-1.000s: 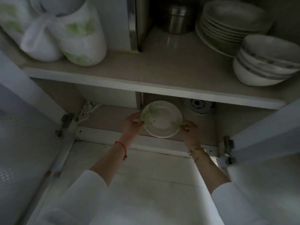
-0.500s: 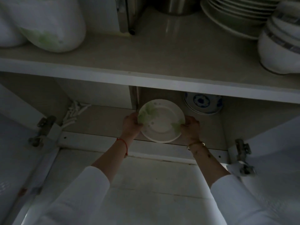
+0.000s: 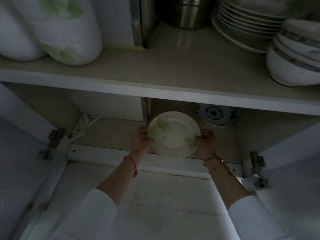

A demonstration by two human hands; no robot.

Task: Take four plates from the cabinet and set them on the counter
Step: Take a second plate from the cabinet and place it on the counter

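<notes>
While both doors stand open, head view lists: one white plate (image 3: 174,135) with green leaf print, tilted, at the cabinet's lower shelf (image 3: 112,129) front edge; left hand (image 3: 141,140) clasping its left rim, right hand (image 3: 206,141) clasping its right rim; blue-patterned bowls (image 3: 216,116) behind; stacked plates (image 3: 245,23) on the upper shelf

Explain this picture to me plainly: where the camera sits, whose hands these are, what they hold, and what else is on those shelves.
The camera sits on a person's head, looking forward and down into an open cabinet. No machine here: the left hand and right hand are bare, each with a grip on opposite edges of a white plate with green leaves on the lower shelf. Behind it lie blue-patterned dishes. The upper shelf holds stacked plates, bowls, a steel pot and bagged items.
</notes>
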